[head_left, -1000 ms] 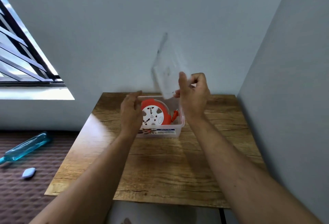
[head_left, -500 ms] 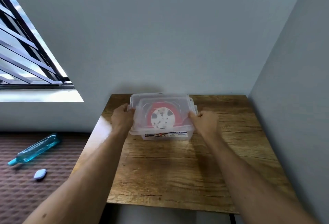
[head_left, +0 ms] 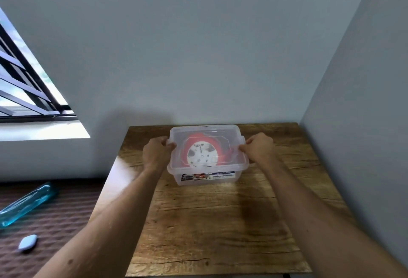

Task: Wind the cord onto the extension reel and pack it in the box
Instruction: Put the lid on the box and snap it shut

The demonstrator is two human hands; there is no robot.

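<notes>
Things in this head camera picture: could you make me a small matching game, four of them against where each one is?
Things:
1. reel
2. lid
3. blue bottle
4. left hand

Places:
A. lying on the floor beside the table
B. gripping the box's left end
C. inside the clear box
D. on top of the box

Pairs: 1-C, 2-D, 3-A, 4-B

Clear glossy plastic box point(head_left: 206, 177) and lid point(head_left: 207, 133), matt grainy wood table point(head_left: 209, 222), translucent blue bottle point(head_left: 26, 203)
</notes>
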